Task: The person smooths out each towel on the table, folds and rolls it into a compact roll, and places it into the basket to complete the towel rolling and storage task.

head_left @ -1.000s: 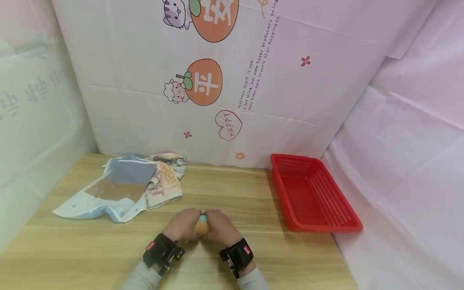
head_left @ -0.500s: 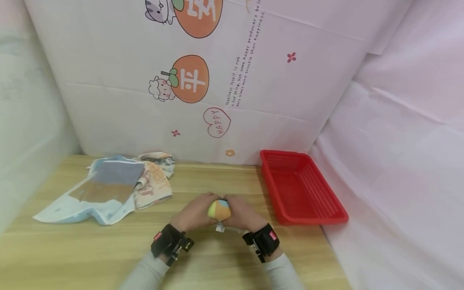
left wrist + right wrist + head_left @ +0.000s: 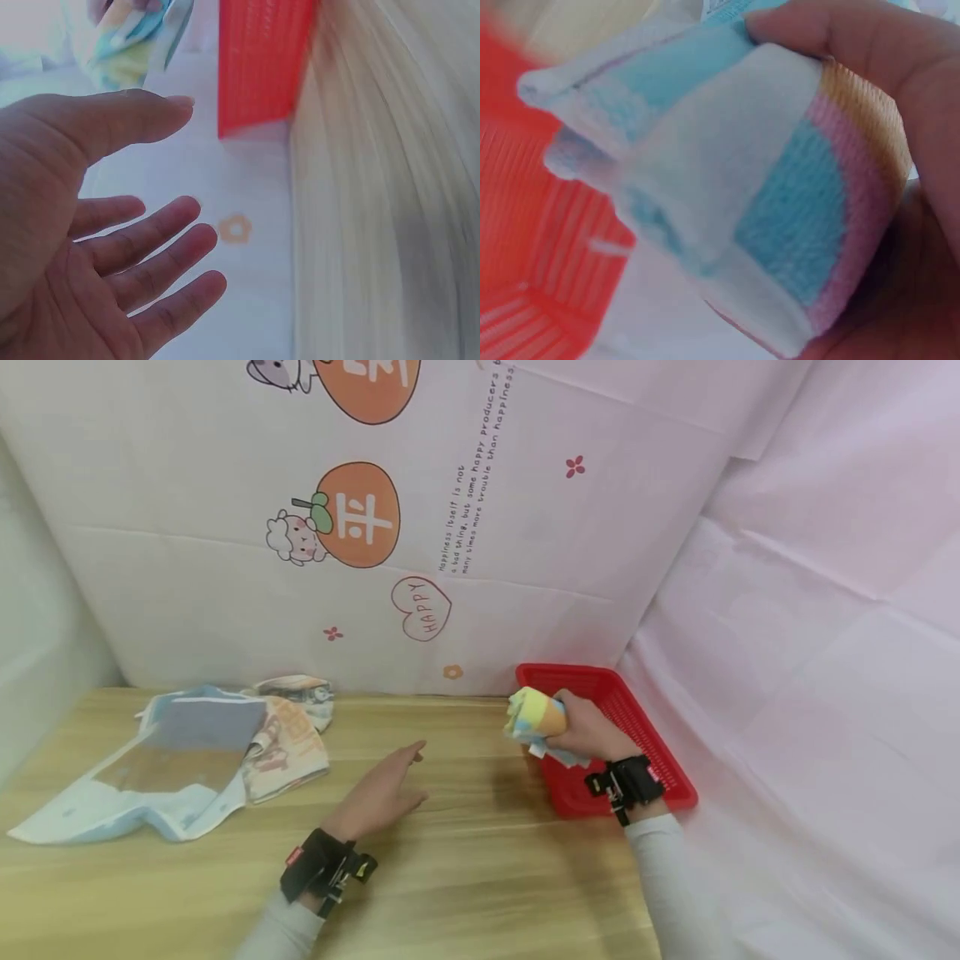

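Note:
My right hand point(image 3: 592, 727) grips a rolled-up towel point(image 3: 543, 713) and holds it above the red plastic basket point(image 3: 651, 739). In the right wrist view the towel point(image 3: 780, 195) shows blue, white, pink and orange terry cloth, with fingers and thumb wrapped about one end of the roll. A small white tag hangs below it in the head view. My left hand point(image 3: 378, 797) hovers over the table, apart from everything, its fingers extended. The left wrist view shows the left hand point(image 3: 112, 217) with its palm bare and fingers spread.
A blue and white cloth point(image 3: 180, 768) lies spread and rumpled at the left of the wooden table point(image 3: 450, 877). Overlapping it is a cream towel point(image 3: 288, 747) with orange print. A printed white sheet point(image 3: 517, 610) hangs behind, and white fabric closes off both sides.
Both hands held the rolled towel together near the table's middle. Now the left hand is off it, and the right hand has carried it rightward over the basket. The head view has shifted right.

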`<state>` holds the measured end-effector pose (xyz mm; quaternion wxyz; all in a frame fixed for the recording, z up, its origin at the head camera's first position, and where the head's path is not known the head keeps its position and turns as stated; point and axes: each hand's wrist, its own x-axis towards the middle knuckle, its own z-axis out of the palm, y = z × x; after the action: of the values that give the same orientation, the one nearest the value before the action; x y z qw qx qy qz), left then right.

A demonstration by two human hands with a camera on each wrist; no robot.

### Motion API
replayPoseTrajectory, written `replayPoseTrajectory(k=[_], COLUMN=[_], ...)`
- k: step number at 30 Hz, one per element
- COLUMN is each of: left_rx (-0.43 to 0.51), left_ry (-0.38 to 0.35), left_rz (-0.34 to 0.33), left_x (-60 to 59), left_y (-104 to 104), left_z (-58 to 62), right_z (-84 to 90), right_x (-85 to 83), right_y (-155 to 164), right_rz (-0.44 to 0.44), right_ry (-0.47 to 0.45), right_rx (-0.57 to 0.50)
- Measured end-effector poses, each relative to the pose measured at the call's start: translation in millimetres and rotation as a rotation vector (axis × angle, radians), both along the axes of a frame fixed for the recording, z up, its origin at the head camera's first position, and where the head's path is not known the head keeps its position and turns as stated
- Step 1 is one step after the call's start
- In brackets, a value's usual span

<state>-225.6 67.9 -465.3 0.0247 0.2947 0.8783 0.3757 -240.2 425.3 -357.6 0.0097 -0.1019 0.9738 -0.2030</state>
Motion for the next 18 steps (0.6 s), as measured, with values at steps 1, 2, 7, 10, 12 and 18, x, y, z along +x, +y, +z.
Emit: replayPoseTrajectory(k=[1,2,7,10,12,18], left_rx=[-0.002,-0.004,0.002,-0.001,-0.010,-0.031], left_ry=[0.001,0.004,0.041,0.056,0.059,0.114], left_rz=[0.005,0.010,0.030,0.046,0.052,0.086], left_x=[-1.1,-2.1,-5.9,-6.1,-5.7,-3.6], left_y=[-4,-9,-37,-51,-58,-71], left_z=[-2.0,-3.5,-10.0,-12.9,-14.4,-18.5], right_z=[0.7,0.6,-8.9,-17.1,-24.0,-48.5], right_x=[-6.3,-12.9,-51.3,-70.8,-81.9,-111.7], right_y=[11,21,58,74,84,118], right_rz=[-0.007,-0.014,-0.041,-0.069,-0.086,-0.158], right_ry=[-0.006,-0.010,-0.023,-0.047,-0.068,-0.145], right_rx=[0.008,0.024,0.124,0.159,0.166,0.193])
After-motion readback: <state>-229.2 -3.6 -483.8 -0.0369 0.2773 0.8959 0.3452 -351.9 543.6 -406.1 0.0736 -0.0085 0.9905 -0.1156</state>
